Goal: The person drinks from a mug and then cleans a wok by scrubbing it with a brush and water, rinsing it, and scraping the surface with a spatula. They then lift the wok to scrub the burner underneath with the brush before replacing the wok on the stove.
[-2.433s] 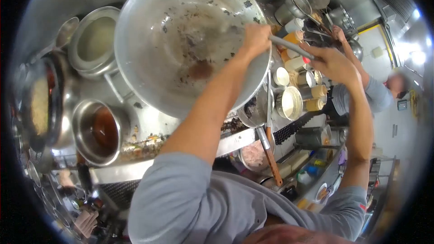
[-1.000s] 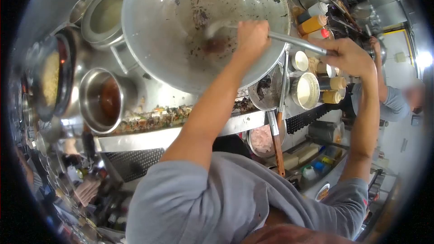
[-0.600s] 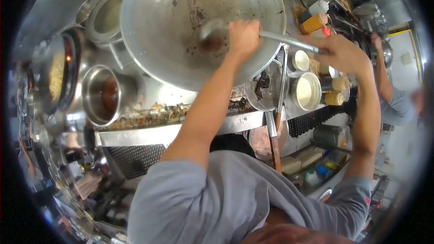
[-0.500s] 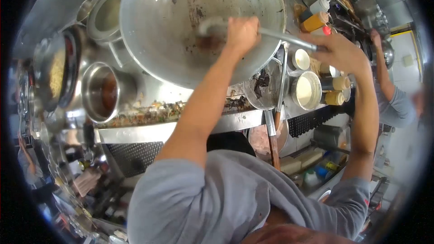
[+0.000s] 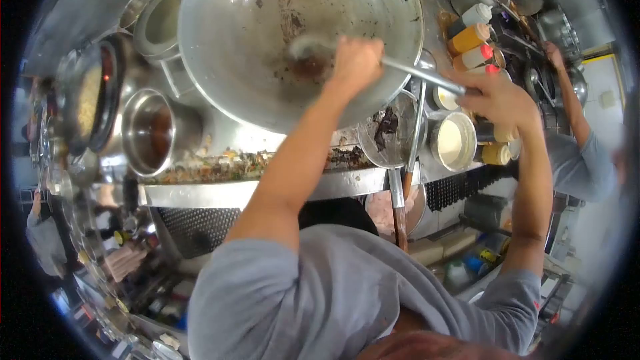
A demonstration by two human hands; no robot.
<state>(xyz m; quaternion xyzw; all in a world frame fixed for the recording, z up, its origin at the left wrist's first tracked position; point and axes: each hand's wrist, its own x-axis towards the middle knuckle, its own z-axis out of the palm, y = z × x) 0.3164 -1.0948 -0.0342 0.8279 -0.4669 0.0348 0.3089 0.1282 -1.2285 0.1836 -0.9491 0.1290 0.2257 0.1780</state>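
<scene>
The left hand (image 5: 357, 60) is closed on the near rim of the big wok (image 5: 267, 33), steadying it, while the right hand (image 5: 497, 97) grips the far end of a long ladle (image 5: 373, 60) whose bowl sits low in the wok over a brown residue. The scrape probably goes best with short strokes and the wok held firmly (its bowl is blurred, so mid-stroke). Counted: one wok, one ladle, two steel pots (image 5: 150, 133) at left, four squeeze bottles (image 5: 468, 38) at right, one co-worker's arm (image 5: 573, 103).
</scene>
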